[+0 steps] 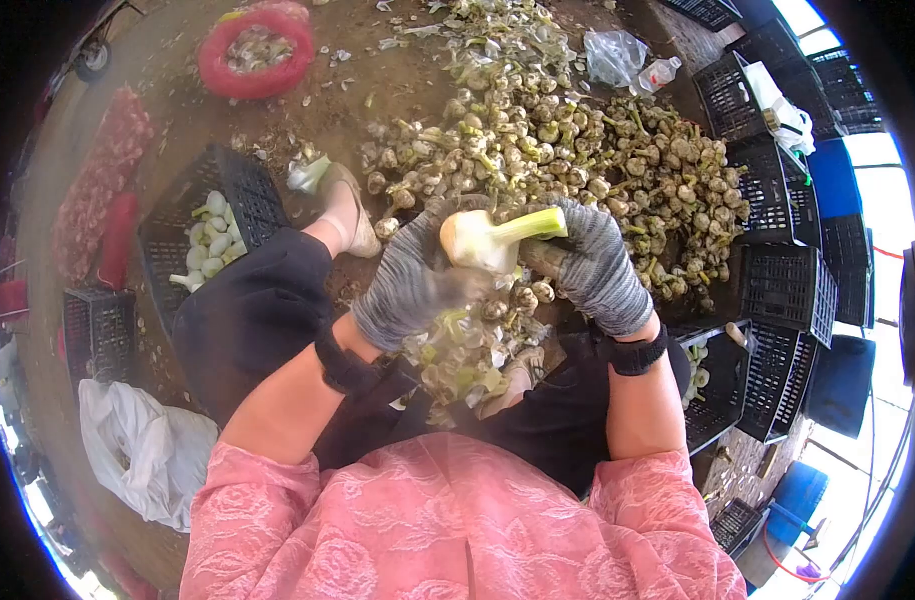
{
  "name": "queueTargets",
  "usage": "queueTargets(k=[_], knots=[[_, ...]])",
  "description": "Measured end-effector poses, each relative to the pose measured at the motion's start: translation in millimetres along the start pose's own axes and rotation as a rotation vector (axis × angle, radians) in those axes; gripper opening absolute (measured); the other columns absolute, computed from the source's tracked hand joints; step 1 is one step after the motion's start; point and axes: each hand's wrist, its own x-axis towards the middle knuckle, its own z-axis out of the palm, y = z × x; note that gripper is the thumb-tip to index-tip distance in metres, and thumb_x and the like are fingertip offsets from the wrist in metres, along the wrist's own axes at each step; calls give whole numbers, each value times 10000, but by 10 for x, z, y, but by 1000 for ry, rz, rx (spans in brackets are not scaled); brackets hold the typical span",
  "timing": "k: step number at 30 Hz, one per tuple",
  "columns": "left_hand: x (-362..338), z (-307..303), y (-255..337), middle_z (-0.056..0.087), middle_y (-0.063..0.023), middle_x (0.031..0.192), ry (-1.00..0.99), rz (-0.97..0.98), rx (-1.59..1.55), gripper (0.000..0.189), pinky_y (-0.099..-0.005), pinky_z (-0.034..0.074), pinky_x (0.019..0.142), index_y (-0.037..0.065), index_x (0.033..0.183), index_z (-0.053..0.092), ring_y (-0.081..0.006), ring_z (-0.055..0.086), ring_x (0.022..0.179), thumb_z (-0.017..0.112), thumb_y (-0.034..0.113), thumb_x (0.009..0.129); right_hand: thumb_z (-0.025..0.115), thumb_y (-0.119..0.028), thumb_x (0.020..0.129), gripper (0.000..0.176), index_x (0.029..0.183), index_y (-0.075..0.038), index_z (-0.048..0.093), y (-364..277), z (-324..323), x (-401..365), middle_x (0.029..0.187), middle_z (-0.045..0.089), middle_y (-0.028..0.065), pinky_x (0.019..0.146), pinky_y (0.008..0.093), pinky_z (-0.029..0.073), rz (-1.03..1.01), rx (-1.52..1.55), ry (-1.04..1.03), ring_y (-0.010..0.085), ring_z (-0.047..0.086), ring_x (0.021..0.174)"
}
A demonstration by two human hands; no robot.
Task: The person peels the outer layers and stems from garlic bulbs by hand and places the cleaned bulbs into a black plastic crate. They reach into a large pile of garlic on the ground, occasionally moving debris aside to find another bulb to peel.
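Note:
Between my hands, above the heap, is a pale bulb with a thick green stem (477, 242), like an onion or fresh garlic. My left hand (409, 280), in a grey striped glove, is closed around the rounded end; its thumb side is smeared by motion. Curled at the stem end is my right hand (597, 265), gloved alike, its fingers against the stem and partly hidden. Loose peeled skins (452, 360) lie on the ground below, between my legs. Beyond them spreads a large heap of unpeeled, soil-coloured bulbs (537, 140).
At left, a tilted black crate (252, 195) holds peeled white bulbs (214, 240). Another black crate (717, 405) with peeled bulbs is by my right knee. Stacked crates (789, 285) line the right side. A pink mesh bag (217, 60), plastic bottle (659, 74) and white sack (142, 455) lie around.

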Motion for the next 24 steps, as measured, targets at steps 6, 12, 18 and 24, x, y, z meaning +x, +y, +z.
queueTargets(k=[6, 12, 18, 24], knots=[[-16, -171, 122, 542, -123, 1075, -278, -338, -641, 583, -337, 483, 797, -6, 1159, 440, -235, 558, 954, 554, 411, 768, 639, -28, 724, 271, 992, -14, 596, 35, -152, -7, 919, 622, 32, 752, 249, 449, 113, 313, -172, 94, 563, 792], [-13, -60, 144, 521, -79, 1039, -53, -259, -253, 592, -287, 462, 793, 11, 1168, 420, -166, 527, 927, 647, 345, 735, 631, -35, 737, 220, 954, -11, 603, -12, 52, -67, 873, 622, 31, 706, 232, 459, 164, 405, -21, 81, 566, 773], [0, -10, 163, 496, -48, 1047, -12, -6, -99, 702, -252, 431, 816, 27, 1201, 377, -126, 488, 943, 726, 336, 677, 634, -10, 733, 240, 967, 6, 585, 9, 142, -64, 850, 618, 44, 673, 228, 474, -84, -89, 74, 92, 579, 729], [77, -182, 240, 481, -96, 1160, -113, -57, 17, 709, -292, 400, 889, 18, 1251, 343, -179, 485, 1038, 695, 287, 699, 607, -72, 729, 181, 895, -2, 624, -59, 16, -24, 805, 625, 40, 697, 223, 459, 226, 365, -36, 89, 572, 747]])
